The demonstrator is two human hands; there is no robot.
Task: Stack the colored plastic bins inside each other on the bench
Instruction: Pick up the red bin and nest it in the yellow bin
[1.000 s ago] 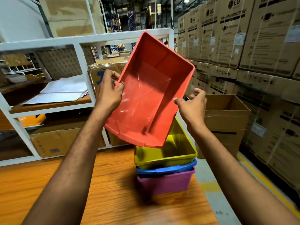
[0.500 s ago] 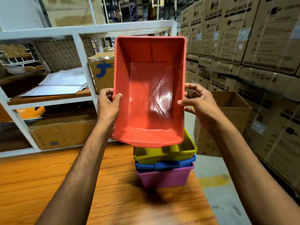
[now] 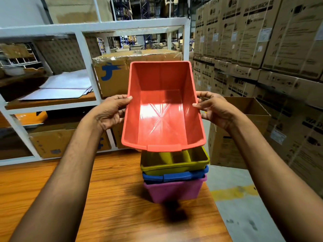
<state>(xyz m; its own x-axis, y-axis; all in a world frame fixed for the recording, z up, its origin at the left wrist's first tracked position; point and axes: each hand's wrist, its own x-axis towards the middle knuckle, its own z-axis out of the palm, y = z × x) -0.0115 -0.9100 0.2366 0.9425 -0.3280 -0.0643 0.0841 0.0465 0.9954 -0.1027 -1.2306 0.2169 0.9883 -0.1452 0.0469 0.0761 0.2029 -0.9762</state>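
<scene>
One red bin (image 3: pixel 162 109) hangs just above the stack, gripped at its side rims by the left hand (image 3: pixel 110 112) and right hand (image 3: pixel 211 109) (thumbs over the edges); steeply tilted a second ago, it now sits squarer over the yellow bin (image 3: pixel 174 163), nested in the blue bin (image 3: pixel 174 176) and pink bin (image 3: pixel 174 191) on the bench (image 3: pixel 113 198); lowering it in looks next.

Overhead glare in red bin (image 3: pixel 162 109); edges warped.

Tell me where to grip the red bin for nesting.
Its long side rims, one hand from each side, as left hand and right hand do now. Red bin narrows toward its base, which must stay free to enter the yellow bin.
</scene>
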